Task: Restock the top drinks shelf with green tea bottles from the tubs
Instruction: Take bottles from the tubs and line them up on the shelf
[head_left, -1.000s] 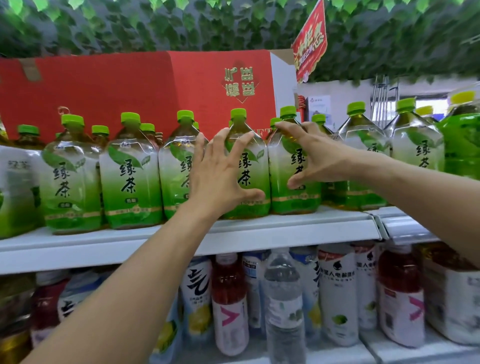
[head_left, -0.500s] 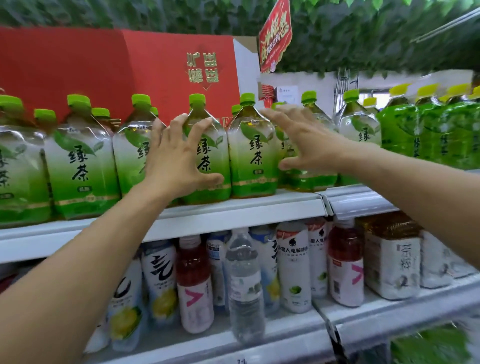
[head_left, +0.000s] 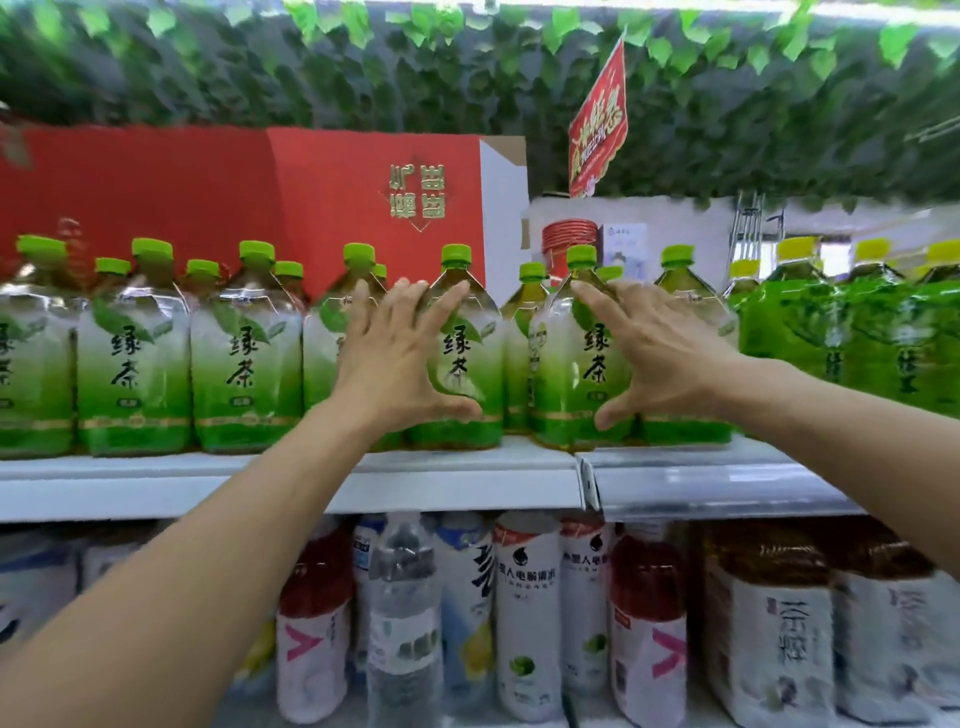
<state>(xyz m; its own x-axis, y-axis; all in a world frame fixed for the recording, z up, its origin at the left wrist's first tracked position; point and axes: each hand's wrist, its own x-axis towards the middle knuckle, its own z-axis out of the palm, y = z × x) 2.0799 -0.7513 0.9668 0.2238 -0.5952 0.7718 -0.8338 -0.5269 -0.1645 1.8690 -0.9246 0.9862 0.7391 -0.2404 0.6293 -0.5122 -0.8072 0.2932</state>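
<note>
Head view: The top drinks shelf (head_left: 291, 467) is seen running from nine o'clock to three o'clock, its front row filled with green tea bottles standing upright, long axes vertical and green caps at twelve o'clock. No tubs are shown.

The left hand (head_left: 400, 358) is laid flat against the front row at centre, fingers spread and nearly straight, pointing toward one o'clock. Its thumb is stretched toward three o'clock across the lower label of the centre bottle (head_left: 460, 353); nothing is gripped, only touched or pressed.

The right hand (head_left: 660, 348) is likewise spread open, fingers aimed at eleven o'clock over the shoulder of the neighbouring bottle (head_left: 584, 358), its thumb lying low against the label. No bottle is closed upon.

A narrow gap between these two bottles is noted, through which a rear bottle (head_left: 524, 312) is visible. The centre bottle lies directly under the left hand and the neighbour under the right, so each is judged the nearer hand for its own bottle. The step is judged to be squaring the row; any push would run rearward, across the upright axes.
</note>
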